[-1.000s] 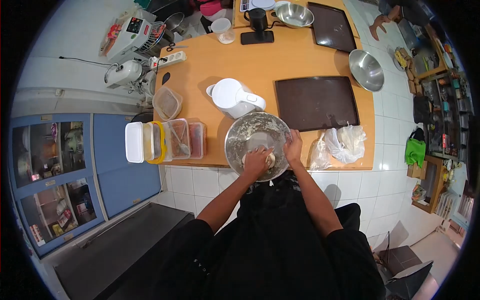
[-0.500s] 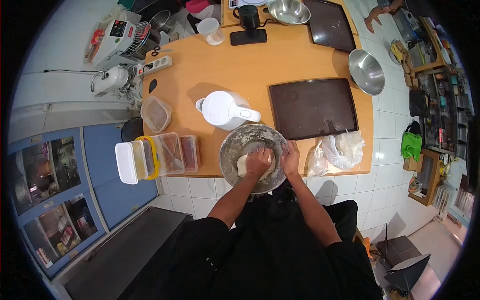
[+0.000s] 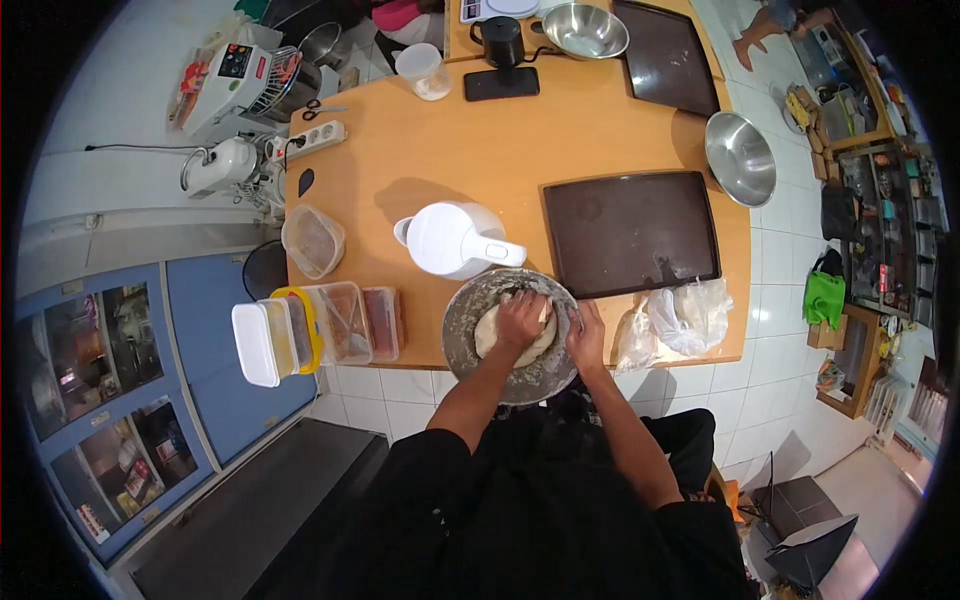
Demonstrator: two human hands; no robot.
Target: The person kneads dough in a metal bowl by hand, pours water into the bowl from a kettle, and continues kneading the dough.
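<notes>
A metal mixing bowl (image 3: 461, 335), its inner wall smeared with flour and dough, sits at the table's near edge in front of my body. Inside it lies a pale lump of dough (image 3: 538, 346). My left hand (image 3: 520, 318) is down in the bowl, fingers curled over the far part of the dough. At the bowl's right side, my right hand (image 3: 586, 338) grips the rim. A white pitcher (image 3: 455, 240) stands just beyond the bowl, its handle pointing towards the bowl's far rim.
Right of the bowl are plastic bags (image 3: 690, 318) and a dark baking tray (image 3: 632, 232). Lidded plastic containers (image 3: 258, 345) stand to the left. Farther back are a phone (image 3: 501, 84), a black kettle (image 3: 500, 42) and steel bowls (image 3: 740, 160).
The view has tilted, so the table appears slightly lower. My left hand has moved from the middle of the dough towards its far side. My right hand stays on the rim.
</notes>
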